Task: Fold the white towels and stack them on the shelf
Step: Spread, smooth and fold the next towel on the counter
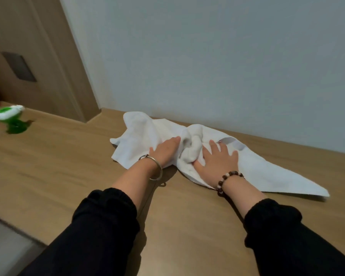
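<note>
The wide wooden bench (68,166) shows open wood at lower left, the crumpled white cloth towel (267,168) lies mid-frame against the wall edge, the right hand (217,158) presses it with fingers spread flat, and the left hand (165,150) rests on it with fingertips hidden in a fold, grip unclear.

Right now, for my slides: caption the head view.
Left hand and right hand rest on a crumpled white towel on a wooden surface.

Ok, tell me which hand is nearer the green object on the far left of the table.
Left. The left hand presses the white towel on the side toward the green object; the right hand rests farther right on it.
</note>
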Available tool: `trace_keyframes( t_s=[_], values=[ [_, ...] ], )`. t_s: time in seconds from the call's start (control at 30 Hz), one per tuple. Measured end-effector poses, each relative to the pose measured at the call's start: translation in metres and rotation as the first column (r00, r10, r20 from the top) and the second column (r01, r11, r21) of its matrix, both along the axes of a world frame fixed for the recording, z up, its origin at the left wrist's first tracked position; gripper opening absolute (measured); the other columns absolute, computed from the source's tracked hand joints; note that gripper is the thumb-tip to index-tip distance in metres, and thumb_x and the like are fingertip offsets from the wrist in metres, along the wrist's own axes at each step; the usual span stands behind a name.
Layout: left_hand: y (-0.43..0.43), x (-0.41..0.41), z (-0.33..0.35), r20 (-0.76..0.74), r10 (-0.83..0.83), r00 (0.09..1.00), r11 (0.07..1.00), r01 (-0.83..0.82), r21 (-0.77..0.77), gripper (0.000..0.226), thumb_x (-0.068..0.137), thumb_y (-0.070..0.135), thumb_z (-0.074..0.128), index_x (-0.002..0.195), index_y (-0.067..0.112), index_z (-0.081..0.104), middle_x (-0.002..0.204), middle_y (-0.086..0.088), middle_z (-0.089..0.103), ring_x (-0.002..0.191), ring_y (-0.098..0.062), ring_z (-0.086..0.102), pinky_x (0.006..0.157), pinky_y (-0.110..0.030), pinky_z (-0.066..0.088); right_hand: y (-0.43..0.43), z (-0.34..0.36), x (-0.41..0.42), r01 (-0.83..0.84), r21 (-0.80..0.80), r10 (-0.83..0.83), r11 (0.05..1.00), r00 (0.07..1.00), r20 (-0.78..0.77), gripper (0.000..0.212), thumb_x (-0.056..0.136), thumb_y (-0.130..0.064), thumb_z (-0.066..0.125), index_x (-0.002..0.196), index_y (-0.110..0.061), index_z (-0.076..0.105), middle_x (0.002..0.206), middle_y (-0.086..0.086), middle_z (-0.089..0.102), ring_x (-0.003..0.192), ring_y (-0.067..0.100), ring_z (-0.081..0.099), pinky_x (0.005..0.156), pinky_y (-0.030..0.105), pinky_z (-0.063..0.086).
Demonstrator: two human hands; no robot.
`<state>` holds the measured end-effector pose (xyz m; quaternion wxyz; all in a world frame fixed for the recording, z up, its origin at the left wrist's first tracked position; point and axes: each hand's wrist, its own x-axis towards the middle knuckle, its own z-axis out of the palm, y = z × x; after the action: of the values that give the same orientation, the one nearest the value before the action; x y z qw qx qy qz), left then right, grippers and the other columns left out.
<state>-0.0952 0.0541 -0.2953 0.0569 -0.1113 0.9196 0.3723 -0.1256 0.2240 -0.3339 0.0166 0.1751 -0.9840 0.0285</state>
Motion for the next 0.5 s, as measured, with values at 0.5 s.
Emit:
trace_keyframes(
  t_s=[0.5],
  values=[
    [-0.010,0.168,-0.006,-0.226,-0.017,0.974,0.986,-0.021,-0.166,0.038,0.088,0.023,0.062,0.124,0.016,0.051,0.124,-0.004,0.054,0.110,-0.018,0.050,0.088,-0.024,0.038,0.022,0.018,0.127,-0.066,0.046,0.074,0.997,0.976,-0.206,0.035,0.090,-0.032,0.035,0.121,-0.019,0.046,0.127,0.007,0.046,0.115,0.030,0.041,0.084,0.041,0.037]
  ],
)
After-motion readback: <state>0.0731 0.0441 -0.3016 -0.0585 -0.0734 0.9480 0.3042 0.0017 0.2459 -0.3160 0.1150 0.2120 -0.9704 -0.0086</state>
